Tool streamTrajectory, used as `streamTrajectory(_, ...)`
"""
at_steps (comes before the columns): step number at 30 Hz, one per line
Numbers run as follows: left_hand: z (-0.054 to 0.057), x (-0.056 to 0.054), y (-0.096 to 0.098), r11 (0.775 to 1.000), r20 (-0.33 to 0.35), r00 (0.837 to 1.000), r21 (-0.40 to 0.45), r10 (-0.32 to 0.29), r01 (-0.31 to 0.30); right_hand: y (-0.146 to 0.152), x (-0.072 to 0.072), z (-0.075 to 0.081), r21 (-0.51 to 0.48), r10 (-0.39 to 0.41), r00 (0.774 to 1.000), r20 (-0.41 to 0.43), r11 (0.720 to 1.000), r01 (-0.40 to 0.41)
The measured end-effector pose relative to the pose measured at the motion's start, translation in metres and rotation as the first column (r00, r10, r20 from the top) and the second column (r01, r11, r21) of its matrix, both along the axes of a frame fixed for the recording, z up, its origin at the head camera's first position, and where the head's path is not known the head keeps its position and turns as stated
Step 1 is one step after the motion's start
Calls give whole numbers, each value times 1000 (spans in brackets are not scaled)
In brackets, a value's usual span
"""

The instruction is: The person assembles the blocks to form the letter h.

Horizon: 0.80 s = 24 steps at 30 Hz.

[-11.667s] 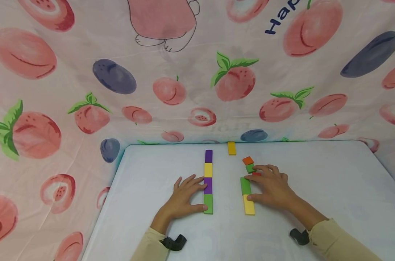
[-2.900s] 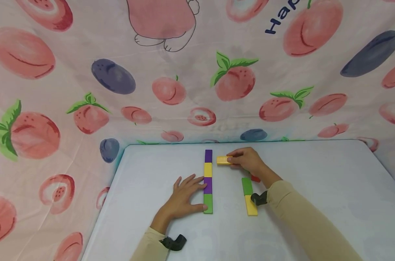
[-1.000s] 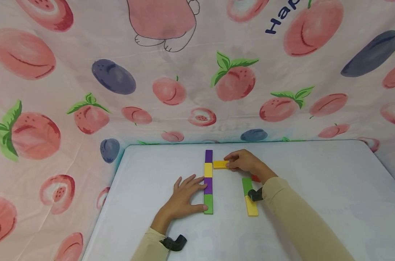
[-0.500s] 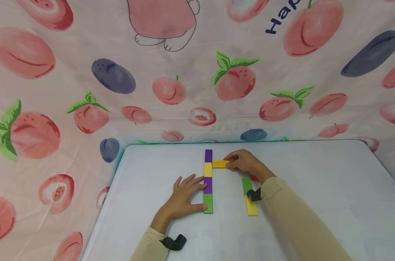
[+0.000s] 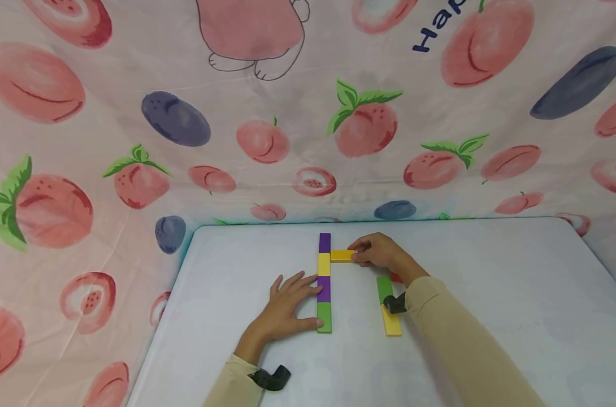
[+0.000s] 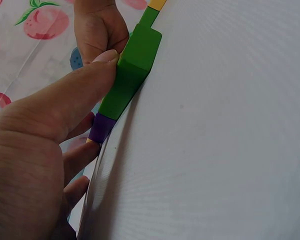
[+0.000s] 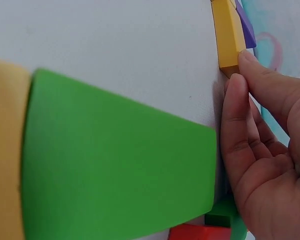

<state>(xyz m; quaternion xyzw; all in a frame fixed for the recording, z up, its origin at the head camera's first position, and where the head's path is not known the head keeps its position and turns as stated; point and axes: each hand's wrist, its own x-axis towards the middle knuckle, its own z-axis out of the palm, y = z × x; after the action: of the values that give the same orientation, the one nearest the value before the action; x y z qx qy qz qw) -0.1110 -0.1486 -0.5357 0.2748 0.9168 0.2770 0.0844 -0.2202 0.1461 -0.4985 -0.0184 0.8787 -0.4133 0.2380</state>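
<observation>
A straight row of blocks runs away from me on the white table: a green block [image 5: 325,317] nearest, then a purple block [image 5: 326,295], a yellow block [image 5: 324,264] and another purple block [image 5: 325,243]. Along the row's left side lies my left hand [image 5: 282,312], fingers spread, thumb tip on the green block and fingertips at the nearer purple one. My right hand [image 5: 381,252] pinches the right end of a second yellow block [image 5: 341,256] between thumb and finger. That block lies crosswise, its left end right at the row's yellow block.
To the right lie another green block [image 5: 384,287] and yellow block [image 5: 392,325], end to end and partly under my right wrist. A red block [image 5: 397,277] shows beside them, mostly hidden. A fruit-print cloth [image 5: 287,102] rises behind the white table [image 5: 196,339].
The second yellow block, earlier at the table's back edge, was picked up by my right hand, turned crosswise and moved left against the row. My left hand stayed in place.
</observation>
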Motion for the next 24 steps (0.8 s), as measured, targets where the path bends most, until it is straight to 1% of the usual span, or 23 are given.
streamTrajectory(8, -1, 0, 0, 1000, -4, 1000, -3, -1, 1, 1, 0, -1, -9, -2, 1000, 1, 1000, 2)
streamTrajectory(17, 0, 0, 0, 1000, -7, 1000, -5, -2, 2, 1, 1, 0, -24, -4, 1000, 14, 1000, 5)
streamTrajectory(24, -1, 0, 0, 1000, -14, 1000, -3, -4, 4, 1, 1, 0, -19, -6, 1000, 14, 1000, 6)
